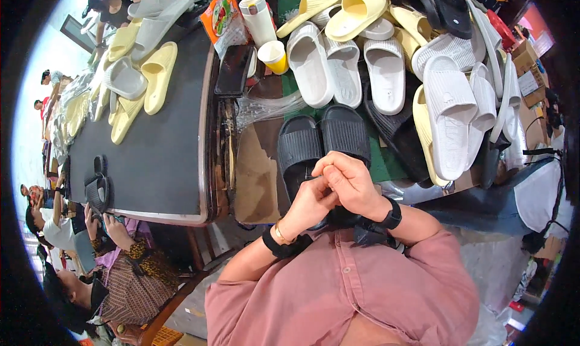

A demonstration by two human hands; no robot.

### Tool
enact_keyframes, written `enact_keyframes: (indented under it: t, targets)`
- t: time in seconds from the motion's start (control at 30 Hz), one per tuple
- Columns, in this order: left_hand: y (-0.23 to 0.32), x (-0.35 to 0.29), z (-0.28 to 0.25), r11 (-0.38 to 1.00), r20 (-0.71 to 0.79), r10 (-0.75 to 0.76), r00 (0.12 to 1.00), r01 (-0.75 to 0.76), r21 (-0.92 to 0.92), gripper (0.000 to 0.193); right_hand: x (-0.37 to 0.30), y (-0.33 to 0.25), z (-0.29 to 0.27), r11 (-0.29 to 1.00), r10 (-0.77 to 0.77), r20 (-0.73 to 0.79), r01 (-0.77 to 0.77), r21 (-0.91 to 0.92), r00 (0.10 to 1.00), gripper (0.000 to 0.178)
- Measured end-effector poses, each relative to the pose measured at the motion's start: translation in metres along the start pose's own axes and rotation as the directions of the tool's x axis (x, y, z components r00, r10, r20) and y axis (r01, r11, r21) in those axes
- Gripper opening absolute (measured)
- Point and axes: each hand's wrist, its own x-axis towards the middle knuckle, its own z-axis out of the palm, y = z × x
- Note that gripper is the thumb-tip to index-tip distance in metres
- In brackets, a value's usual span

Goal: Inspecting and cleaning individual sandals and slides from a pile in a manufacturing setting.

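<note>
A pair of black slide sandals lies side by side in front of me, the left slide and the right slide, with ribbed straps. Just over their near ends, my left hand and my right hand meet with fingertips pinched together. Anything between those fingers is too small or hidden to make out. My hands cover the heel parts of both slides. A bundle of thin clear plastic strands rests to the left of the pair.
White slides and cream slides pile up beyond and to the right. A yellow-and-white cup, a white tumbler, a phone and an orange snack bag stand left. A co-worker handles black slides beside a dark conveyor belt.
</note>
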Motion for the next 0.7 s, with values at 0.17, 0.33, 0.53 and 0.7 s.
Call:
enact_keyframes:
  t: [0.17, 0.33, 0.53, 0.7]
  targets:
    - [0.002, -0.002, -0.009, 0.97, 0.008, -0.183, 0.983, 0.182, -0.161, 0.02, 0.005, 0.003, 0.003, 0.979, -0.199, -0.122, 0.19, -0.078, 0.972, 0.02]
    - [0.01, -0.005, -0.041, 0.908, -0.184, -0.147, 0.972, 0.059, -0.414, 0.023, -0.02, 0.011, -0.023, 0.907, 0.227, 0.021, -0.204, -0.367, 0.974, 0.028]
    - [0.008, -0.011, -0.07, 0.896, -0.282, -0.158, 0.946, 0.018, -0.443, 0.029, -0.057, 0.037, -0.037, 0.752, 0.472, 0.143, -0.312, -0.581, 0.87, 0.019]
    - [0.002, -0.018, -0.074, 0.958, -0.275, -0.217, 0.937, 0.15, -0.243, 0.032, -0.071, 0.025, -0.04, 0.812, 0.136, 0.042, -0.087, -0.577, 0.99, 0.009]
